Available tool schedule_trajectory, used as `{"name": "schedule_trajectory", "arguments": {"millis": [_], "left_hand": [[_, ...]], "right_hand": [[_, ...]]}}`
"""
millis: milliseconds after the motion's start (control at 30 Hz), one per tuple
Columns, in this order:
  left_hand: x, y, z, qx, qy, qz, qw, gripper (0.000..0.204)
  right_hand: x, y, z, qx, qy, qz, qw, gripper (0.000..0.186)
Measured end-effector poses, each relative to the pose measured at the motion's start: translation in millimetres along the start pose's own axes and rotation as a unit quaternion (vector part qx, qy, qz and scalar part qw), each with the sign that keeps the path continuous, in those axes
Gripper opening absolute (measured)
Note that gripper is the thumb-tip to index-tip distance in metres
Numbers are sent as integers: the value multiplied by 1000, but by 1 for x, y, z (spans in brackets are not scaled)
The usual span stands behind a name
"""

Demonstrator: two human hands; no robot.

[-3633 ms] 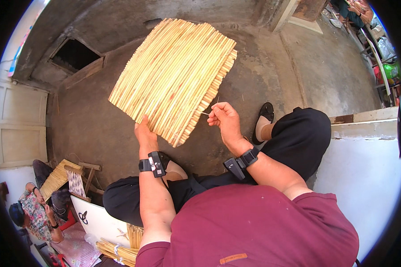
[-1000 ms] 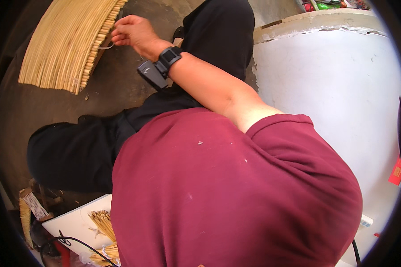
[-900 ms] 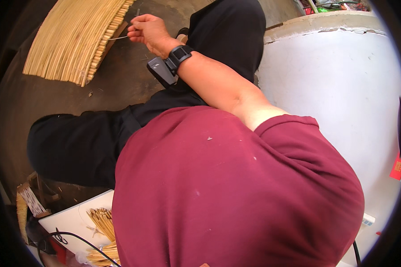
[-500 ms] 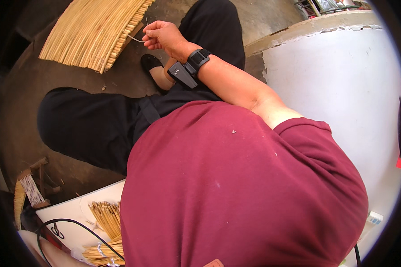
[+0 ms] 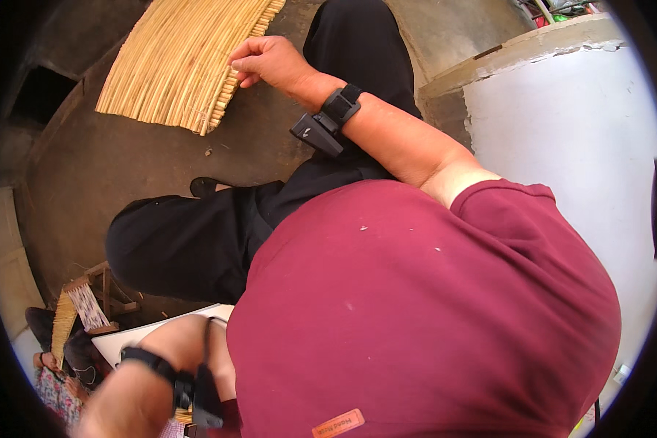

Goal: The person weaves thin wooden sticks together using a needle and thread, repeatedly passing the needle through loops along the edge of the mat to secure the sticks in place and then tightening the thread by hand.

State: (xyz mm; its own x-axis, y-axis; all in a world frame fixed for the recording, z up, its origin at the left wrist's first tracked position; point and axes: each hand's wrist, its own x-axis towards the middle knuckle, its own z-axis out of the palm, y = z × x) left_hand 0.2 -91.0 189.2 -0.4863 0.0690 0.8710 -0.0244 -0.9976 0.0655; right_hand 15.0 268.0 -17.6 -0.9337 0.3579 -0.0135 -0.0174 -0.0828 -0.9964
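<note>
While the left hand [image 5: 117, 409] has re-entered at lower left, blurred, its fingers' state indeterminable, the right hand [image 5: 274, 64] alone attends the stalk mat [image 5: 175, 66] at upper left, having reached its edge, fingers pinched apparently on a pale strand [image 5: 233, 71].
</note>
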Motion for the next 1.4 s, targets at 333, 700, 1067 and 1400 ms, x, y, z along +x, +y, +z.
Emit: {"name": "schedule_trajectory", "arguments": {"millis": [333, 700, 1067, 1400], "left_hand": [[-192, -188, -148, 104, 575, -601, 546, 66], [-222, -201, -216, 298, 627, -333, 638, 29], [-235, -235, -227, 147, 707, -264, 640, 68], [-219, -271, -227, 152, 714, -343, 592, 67]], "right_hand": [[27, -32, -11, 54, 57, -48, 996, 15], [2, -16, -37, -130, -78, 64, 986, 13], [41, 6, -53, -48, -53, 50, 996, 10], [84, 2, -50, 21, -10, -35, 999, 9]]}}
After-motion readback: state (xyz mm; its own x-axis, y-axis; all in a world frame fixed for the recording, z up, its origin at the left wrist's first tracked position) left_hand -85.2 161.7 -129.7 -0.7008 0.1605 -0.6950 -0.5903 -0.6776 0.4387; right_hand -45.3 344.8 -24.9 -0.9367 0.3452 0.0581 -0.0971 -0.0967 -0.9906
